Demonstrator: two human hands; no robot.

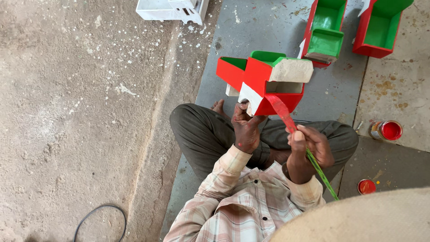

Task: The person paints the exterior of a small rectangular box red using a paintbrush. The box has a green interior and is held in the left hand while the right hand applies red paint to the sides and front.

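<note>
My left hand grips the lower corner of a small wooden box-shaped piece painted red outside and green inside, with some bare unpainted faces. It is lifted above my crossed legs. My right hand holds a paintbrush with a green handle; its red-coated bristles touch the piece's front red face. An open tin of red paint stands on the floor to the right.
Two more red-and-green boxes lie on the grey slab ahead. A red paint lid lies at lower right. A white object sits at the top. A black cable loops at lower left.
</note>
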